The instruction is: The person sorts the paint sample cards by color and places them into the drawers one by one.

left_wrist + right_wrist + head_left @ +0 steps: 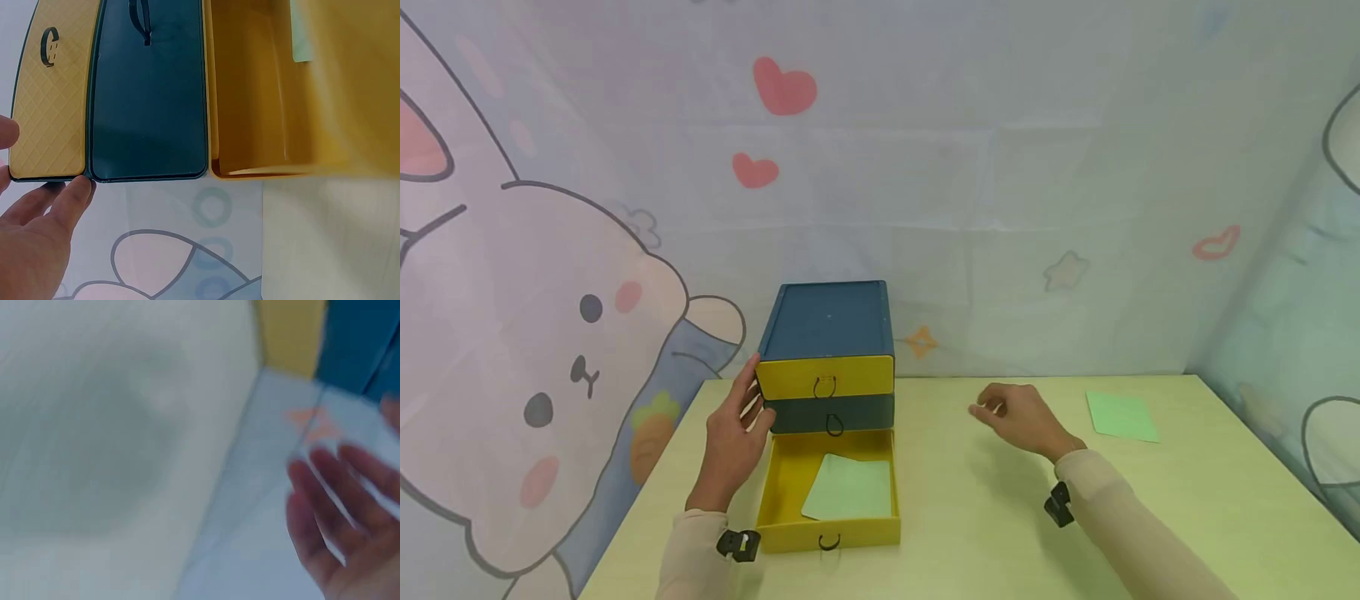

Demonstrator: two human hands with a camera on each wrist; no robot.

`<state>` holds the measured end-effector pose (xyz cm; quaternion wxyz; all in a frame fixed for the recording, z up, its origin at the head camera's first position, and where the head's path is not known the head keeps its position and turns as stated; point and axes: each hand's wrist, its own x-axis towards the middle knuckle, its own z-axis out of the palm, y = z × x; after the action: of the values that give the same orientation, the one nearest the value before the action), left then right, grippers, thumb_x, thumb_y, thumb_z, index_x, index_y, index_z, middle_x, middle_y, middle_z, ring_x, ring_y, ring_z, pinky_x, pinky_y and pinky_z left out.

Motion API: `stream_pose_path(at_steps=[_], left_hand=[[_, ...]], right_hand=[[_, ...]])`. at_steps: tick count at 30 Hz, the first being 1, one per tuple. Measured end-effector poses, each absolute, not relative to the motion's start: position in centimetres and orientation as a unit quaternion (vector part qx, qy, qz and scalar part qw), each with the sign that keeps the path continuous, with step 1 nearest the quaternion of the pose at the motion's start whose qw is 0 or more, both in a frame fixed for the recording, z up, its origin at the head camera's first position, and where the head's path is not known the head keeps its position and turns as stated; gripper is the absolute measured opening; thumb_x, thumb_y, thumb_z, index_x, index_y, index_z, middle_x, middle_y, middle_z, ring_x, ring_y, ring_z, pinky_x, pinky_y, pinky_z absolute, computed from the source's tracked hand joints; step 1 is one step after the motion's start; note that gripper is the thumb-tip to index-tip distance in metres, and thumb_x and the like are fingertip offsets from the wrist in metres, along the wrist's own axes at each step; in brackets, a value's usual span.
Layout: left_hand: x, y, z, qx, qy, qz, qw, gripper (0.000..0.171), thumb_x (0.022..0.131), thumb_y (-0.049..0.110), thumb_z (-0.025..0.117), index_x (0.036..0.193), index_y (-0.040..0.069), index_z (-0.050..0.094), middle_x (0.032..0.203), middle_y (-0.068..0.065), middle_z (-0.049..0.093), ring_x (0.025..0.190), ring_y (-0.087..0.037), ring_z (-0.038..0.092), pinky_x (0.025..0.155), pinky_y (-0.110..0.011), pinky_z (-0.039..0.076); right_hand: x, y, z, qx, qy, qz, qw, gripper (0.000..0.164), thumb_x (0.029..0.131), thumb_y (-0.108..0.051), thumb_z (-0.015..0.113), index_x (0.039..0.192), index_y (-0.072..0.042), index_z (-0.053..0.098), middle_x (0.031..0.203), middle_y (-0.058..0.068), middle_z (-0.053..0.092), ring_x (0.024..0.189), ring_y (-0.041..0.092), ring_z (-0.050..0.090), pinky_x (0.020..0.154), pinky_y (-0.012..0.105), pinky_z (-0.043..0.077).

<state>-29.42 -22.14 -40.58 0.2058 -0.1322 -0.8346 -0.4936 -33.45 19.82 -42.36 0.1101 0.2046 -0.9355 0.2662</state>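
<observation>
A small drawer unit with a blue top point(827, 321) stands on the table. Its upper yellow drawer point(827, 377) and the dark green drawer point(831, 414) beneath are closed. The bottom yellow drawer point(829, 535) is pulled out, with light green paper sheets point(850, 490) lying in it. At the unit's left side, my left hand point(735, 442) rests its fingers point(72, 200) against the edge by the upper drawers. My right hand point(1018, 419) hovers over the table to the right of the unit, fingers loosely bent and holding nothing.
A light green square sheet point(1122, 416) lies on the pale table point(955, 508) beyond my right hand. Behind the table hangs a printed cloth point(985, 192) with hearts and a rabbit.
</observation>
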Motion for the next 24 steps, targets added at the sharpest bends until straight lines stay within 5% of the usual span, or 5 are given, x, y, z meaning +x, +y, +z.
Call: stream_pose_path(at_steps=[4,9,15,24], left_hand=[[-29.7,-22.1,-40.6,-0.133,-0.836,-0.492,0.203,0.074,0.099,0.000,0.050,0.160,0.033,0.024,0.167,-0.006,0.029,0.145,-0.036,0.045,0.111,-0.040,0.045],[-29.9,-22.4,-40.8,-0.131,-0.838,-0.487,0.206,0.075,0.099,0.000,0.049,0.161,0.032,0.024,0.166,-0.006,0.031,0.144,-0.036,0.046,0.109,-0.039,0.046],[-29.9,-22.6,-40.8,-0.134,-0.839,-0.484,0.209,0.074,0.099,0.000,0.050,0.161,0.031,0.025,0.165,-0.007,0.033,0.143,-0.035,0.047,0.107,-0.037,0.047],[-29.7,-22.7,-40.9,-0.134,-0.839,-0.484,0.208,0.074,0.099,0.000,0.051,0.161,0.030,0.025,0.165,-0.007,0.033,0.143,-0.035,0.047,0.107,-0.037,0.047]], right_hand=[[-34.6,24.2,-43.9,0.088,-0.959,0.212,0.164,0.036,0.094,-0.032,0.069,0.105,0.002,0.071,0.095,0.018,0.074,0.077,0.026,0.069,0.062,0.040,0.059],[-35.2,29.3,-45.8,-0.025,-0.976,0.166,0.143,0.050,0.093,-0.034,0.067,0.107,0.013,0.060,0.098,0.032,0.065,0.076,0.041,0.064,0.051,0.045,0.054],[-34.9,33.5,-47.6,-0.129,-0.976,0.148,0.096,0.076,0.092,-0.042,0.063,0.126,0.023,0.044,0.115,0.049,0.046,0.105,0.066,0.048,0.065,0.063,0.055],[-34.8,35.0,-47.5,-0.208,-0.962,0.175,0.009,0.088,0.087,-0.053,0.065,0.122,0.023,0.038,0.109,0.051,0.043,0.100,0.062,0.047,0.076,0.061,0.050]])
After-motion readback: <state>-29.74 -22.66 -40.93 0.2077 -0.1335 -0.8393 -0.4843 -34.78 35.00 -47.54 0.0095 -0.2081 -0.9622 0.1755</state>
